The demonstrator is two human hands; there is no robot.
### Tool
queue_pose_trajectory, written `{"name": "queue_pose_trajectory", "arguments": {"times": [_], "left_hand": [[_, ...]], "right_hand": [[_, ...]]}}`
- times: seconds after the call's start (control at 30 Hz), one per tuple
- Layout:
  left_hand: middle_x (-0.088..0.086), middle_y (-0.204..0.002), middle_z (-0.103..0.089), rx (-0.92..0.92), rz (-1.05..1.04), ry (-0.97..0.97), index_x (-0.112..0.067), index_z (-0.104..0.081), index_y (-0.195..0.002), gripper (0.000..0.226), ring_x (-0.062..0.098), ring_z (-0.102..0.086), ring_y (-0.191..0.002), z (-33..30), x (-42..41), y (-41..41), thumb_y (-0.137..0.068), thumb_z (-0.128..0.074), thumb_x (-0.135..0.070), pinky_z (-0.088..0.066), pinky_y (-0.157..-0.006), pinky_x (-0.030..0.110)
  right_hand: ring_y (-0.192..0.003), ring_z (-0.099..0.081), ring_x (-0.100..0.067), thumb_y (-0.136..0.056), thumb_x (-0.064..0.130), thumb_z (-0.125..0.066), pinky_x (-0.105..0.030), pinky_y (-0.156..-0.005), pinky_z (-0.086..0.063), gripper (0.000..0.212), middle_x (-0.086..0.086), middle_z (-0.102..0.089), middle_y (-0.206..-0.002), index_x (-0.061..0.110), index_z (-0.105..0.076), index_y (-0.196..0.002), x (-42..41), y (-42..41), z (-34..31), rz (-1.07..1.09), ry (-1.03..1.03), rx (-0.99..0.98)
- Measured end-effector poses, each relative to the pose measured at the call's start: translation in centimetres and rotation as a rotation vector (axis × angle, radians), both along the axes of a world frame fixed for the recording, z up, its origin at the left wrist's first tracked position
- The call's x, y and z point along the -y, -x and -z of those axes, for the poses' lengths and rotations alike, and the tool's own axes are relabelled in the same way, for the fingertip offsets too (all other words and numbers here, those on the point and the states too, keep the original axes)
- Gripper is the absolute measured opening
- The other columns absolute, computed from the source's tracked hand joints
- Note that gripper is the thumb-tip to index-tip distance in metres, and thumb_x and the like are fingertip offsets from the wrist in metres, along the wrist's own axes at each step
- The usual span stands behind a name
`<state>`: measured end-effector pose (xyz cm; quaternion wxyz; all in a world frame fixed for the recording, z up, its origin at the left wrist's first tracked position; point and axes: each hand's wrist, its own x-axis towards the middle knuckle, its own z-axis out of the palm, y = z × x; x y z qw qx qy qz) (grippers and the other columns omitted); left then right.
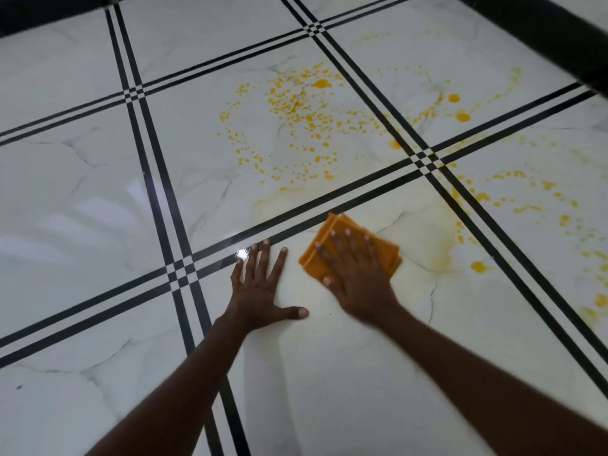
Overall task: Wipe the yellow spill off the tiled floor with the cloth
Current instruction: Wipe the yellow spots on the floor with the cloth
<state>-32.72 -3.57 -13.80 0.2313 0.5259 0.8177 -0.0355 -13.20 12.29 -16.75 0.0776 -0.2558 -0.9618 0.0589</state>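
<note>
Both my hands are down on the tiled floor, w/ one cloth as my landmark. It's orange, folded, lying flat on the tile nearest me. My right hand is spread flat on top of it, fingers splayed, palm pressing it to the floor, not curled round it. My left hand is just left of the cloth, not touching it, also flat & open on bare tile, thumb pointing toward the cloth, fingertips reaching the black double line that runs just beyond the cloth.

The yellow spill is one scattered mess spread over 4 tiles. Thickest part sits beyond the cloth, past that black line: lots of small drops, too many to count, plus a bigger blob at the far edge. Beyond & right of the cloth are 3 larger round drops on the next tile over. Right of the cloth, across the other black line, more dots and streaks. On the cloth's own tile there's 1 clear blob to its right and pale yellow smear arcs near it.

2 dark bars cross the view's far edge, well beyond the cloth.
</note>
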Motion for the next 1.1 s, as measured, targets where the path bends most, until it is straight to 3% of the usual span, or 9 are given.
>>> {"name": "queue_pose_trajectory", "arguments": {"times": [0.17,0.3,0.43,0.53,0.63,0.7,0.83,0.93,1.1], "left_hand": [[0.002,-0.161,0.037,-0.024,-0.032,0.019,-0.039,0.026,-0.154,0.14,0.023,0.033,-0.149,0.2,0.0,0.3,-0.043,-0.023,-0.11,0.01,-0.122,0.052],[0.013,-0.165,0.024,-0.102,-0.028,0.086,-0.028,0.021,-0.157,0.154,0.031,0.02,-0.153,-2.0,-2.1,-1.4,-0.04,-0.046,-0.102,-0.001,-0.123,0.056],[0.019,-0.161,0.031,-0.16,0.138,0.105,-0.02,0.025,-0.156,0.158,0.039,0.021,-0.152,-4.2,-6.5,-5.0,-0.052,-0.079,-0.077,-0.006,-0.122,0.056],[0.019,-0.161,0.031,-0.196,0.223,0.136,-0.018,0.024,-0.156,0.162,0.039,0.022,-0.152,-4.1,-8.9,-5.4,-0.049,-0.083,-0.074,-0.007,-0.122,0.056],[0.016,-0.163,0.029,-0.175,0.227,0.143,-0.022,0.023,-0.157,0.16,0.035,0.019,-0.153,-3.2,-10.0,-5.0,-0.049,-0.083,-0.075,-0.006,-0.123,0.053],[0.013,-0.164,0.028,-0.176,0.216,0.128,-0.026,0.023,-0.157,0.156,0.033,0.017,-0.154,-2.8,-10.3,-5.0,-0.051,-0.082,-0.074,-0.007,-0.123,0.05],[0.012,-0.165,0.025,-0.158,0.176,0.11,-0.026,0.02,-0.158,0.154,0.032,0.015,-0.155,-3.2,-10.0,-5.6,-0.053,-0.085,-0.068,-0.011,-0.124,0.049],[0.013,-0.164,0.026,-0.146,0.163,0.099,-0.025,0.02,-0.158,0.153,0.033,0.016,-0.154,-3.8,-10.1,-5.8,-0.055,-0.086,-0.065,-0.009,-0.125,0.05],[0.008,-0.162,0.034,-0.113,0.173,0.087,-0.031,0.024,-0.156,0.151,0.028,0.023,-0.153,-3.1,-9.9,-4.9,-0.056,-0.084,-0.067,-0.001,-0.124,0.046]], "right_hand": [[-0.151,-0.03,-0.045,-0.101,0.05,-0.031,-0.066,-0.122,-0.018,0.065,-0.018,-0.034,-0.165,0.02,-0.037,-0.159,-10.6,-5.1,1.0,0.499,-0.002,0.015],[-0.151,-0.029,-0.046,-0.099,0.046,-0.041,-0.066,-0.123,-0.016,0.065,-0.02,-0.034,-0.164,0.021,-0.036,-0.159,-0.4,-8.2,-0.8,0.952,0.0,-0.098],[-0.157,-0.011,-0.045,-0.096,0.048,-0.042,-0.066,-0.125,-0.007,0.075,-0.018,-0.018,-0.17,0.021,-0.023,-0.164,7.9,-6.1,-1.5,0.677,0.105,-0.072],[-0.157,-0.018,-0.041,-0.102,0.053,-0.028,-0.066,-0.121,-0.019,0.068,-0.016,-0.027,-0.168,0.02,-0.03,-0.162,-2.2,-5.7,-0.3,0.263,0.069,0.0],[-0.153,-0.028,-0.044,-0.104,0.064,-0.007,-0.069,-0.119,-0.024,0.078,-0.018,-0.036,-0.164,0.018,-0.038,-0.159,-13.8,-7.5,1.0,0.439,0.017,0.045],[-0.151,-0.031,-0.045,-0.104,0.059,-0.017,-0.067,-0.12,-0.023,0.07,-0.019,-0.038,-0.162,0.02,-0.038,-0.159,-15.9,-9.5,1.4,0.655,-0.024,-0.013],[-0.153,-0.023,-0.047,-0.098,0.049,-0.039,-0.066,-0.124,-0.011,0.069,-0.022,-0.03,-0.166,0.019,-0.033,-0.16,-4.5,-7.2,-0.7,1.025,0.077,-0.142],[-0.155,-0.018,-0.046,-0.096,0.047,-0.044,-0.065,-0.125,-0.005,0.072,-0.02,-0.024,-0.168,0.019,-0.029,-0.162,1.5,-3.5,-1.2,0.674,0.096,-0.109],[-0.152,-0.03,-0.043,-0.104,0.054,-0.027,-0.068,-0.116,-0.029,0.066,-0.016,-0.034,-0.165,0.02,-0.035,-0.16,-16.5,-2.2,0.3,0.335,0.02,-0.01]]}}
